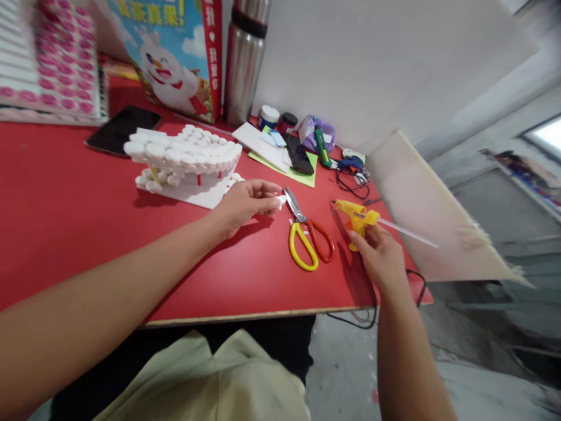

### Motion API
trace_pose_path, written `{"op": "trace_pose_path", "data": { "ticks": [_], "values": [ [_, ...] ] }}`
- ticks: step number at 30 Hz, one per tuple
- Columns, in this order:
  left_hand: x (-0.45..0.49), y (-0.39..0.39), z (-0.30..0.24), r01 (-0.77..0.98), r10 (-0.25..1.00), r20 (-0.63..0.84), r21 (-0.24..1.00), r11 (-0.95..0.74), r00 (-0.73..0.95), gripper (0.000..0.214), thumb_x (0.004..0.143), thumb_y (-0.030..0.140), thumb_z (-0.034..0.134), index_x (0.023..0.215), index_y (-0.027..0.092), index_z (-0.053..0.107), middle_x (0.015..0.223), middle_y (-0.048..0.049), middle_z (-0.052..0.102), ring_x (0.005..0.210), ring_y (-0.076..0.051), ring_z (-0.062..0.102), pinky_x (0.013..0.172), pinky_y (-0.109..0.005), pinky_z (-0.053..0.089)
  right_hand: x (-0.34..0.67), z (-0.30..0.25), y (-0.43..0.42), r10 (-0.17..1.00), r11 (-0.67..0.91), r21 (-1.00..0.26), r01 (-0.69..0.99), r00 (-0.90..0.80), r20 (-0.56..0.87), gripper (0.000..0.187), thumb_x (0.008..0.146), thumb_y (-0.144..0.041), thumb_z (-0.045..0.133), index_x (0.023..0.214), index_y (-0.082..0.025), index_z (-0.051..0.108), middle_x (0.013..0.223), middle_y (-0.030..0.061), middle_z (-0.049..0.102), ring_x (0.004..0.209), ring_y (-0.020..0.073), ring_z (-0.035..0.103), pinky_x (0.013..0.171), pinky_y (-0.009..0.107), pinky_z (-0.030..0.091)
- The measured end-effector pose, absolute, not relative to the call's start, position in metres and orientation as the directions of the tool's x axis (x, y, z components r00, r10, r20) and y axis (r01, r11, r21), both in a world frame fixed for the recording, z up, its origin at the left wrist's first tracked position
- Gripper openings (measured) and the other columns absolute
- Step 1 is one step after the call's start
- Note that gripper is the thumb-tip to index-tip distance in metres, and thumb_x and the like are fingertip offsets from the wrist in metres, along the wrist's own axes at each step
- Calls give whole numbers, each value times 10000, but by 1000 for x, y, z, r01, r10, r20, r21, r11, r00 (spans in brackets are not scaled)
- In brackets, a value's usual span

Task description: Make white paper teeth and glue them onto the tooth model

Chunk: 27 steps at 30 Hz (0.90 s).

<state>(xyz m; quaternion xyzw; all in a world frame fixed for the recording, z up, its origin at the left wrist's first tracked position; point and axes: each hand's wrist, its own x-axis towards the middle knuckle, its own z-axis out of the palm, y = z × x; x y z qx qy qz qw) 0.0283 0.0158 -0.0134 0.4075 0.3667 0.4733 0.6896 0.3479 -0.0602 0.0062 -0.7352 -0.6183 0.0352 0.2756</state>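
Both hands were closed: the left hand (pixel 245 202) pinched a small white piece (pixel 280 200) near the scissors (pixel 307 234), the right hand (pixel 380 257) gripped a yellow glue gun (pixel 357 217).

the left hand (pixel 245 204) and the right hand (pixel 379 257) are bare. the left forearm (pixel 109 292) is bare too, uncovered along all the length that shows, from the wrist to the lower left corner of the view. the right forearm (pixel 405 351) is likewise uncovered, from the wrist to the bottom edge. over the lap there is a pale yellowish-cream garment (pixel 210 380) of soft cloth, creased into broad folds with a raised ridge near its middle. around and above it shows plain dark clothing (pixel 280 345), nearly black; whether it is trousers or part of a top cannot be told. the fingernails are too small to make out.
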Motion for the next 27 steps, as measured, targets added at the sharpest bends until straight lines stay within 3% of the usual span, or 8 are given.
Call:
{"op": "trace_pose_path", "data": {
  "ticks": [3, 6, 9, 12, 20, 27],
  "values": [
    [30, 14, -11, -345, 953, -111, 915, 209, 282, 391, 650, 234, 917, 984, 125, 747, 819, -26, 720, 725, -127, 670, 718, -298, 575, 326, 27, -98, 871, -99, -282, 954, 220, 439, 498, 875, -516, 706, 1204, -147, 763, 1124, 176, 801, 975, 338, 752, 908, 502, 563],
    [31, 11, -11, -314, 951, -84, 932, 180, 296, 393, 650, 221, 903, 995, 124, 743, 830, -23, 708, 743, -139, 680, 727, -311, 570, 284, 48, -112, 810, 103, -353, 930, 128, 573, 258, 952, -369, 681, 1125, -214, 793, 1048, 101, 814, 869, 237, 758, 848, 390, 587],
    [31, 10, -12, -266, 952, -49, 955, 134, 303, 399, 648, 226, 897, 999, 124, 735, 846, -23, 703, 761, -147, 687, 745, -317, 560, 243, 55, -91, 874, 293, -537, 791, 7, 486, 179, 962, -283, 664, 1044, -206, 803, 929, 57, 798, 725, 170, 729, 684, 299, 577],
    [31, 11, -12, -217, 953, 1, 974, 68, 302, 365, 669, 250, 882, 979, 133, 727, 875, -33, 716, 787, -151, 684, 769, -322, 552, 221, 46, -53, 895, 349, -595, 724, -69, 441, 150, 927, -231, 677, 985, -183, 806, 919, 58, 788, 710, 155, 709, 683, 292, 571],
    [27, 14, -11, -31, 949, 137, 991, -134, 284, 256, 759, 265, 785, 965, 129, 719, 933, -74, 751, 834, -177, 686, 785, -326, 539, 214, 11, -17, 960, 246, -766, 594, -40, 277, 173, 870, -282, 697, 937, -172, 812, 862, 66, 786, 699, 161, 681, 652, 288, 527],
    [27, 12, -14, 47, 941, 179, 979, -201, 289, 240, 786, 284, 775, 979, 148, 732, 891, -58, 739, 810, -172, 669, 778, -308, 529, 211, 3, -16, 966, 219, -791, 571, -11, 259, 144, 850, -295, 704, 874, -185, 793, 815, 46, 765, 695, 160, 662, 639, 282, 504]
  ]
}}
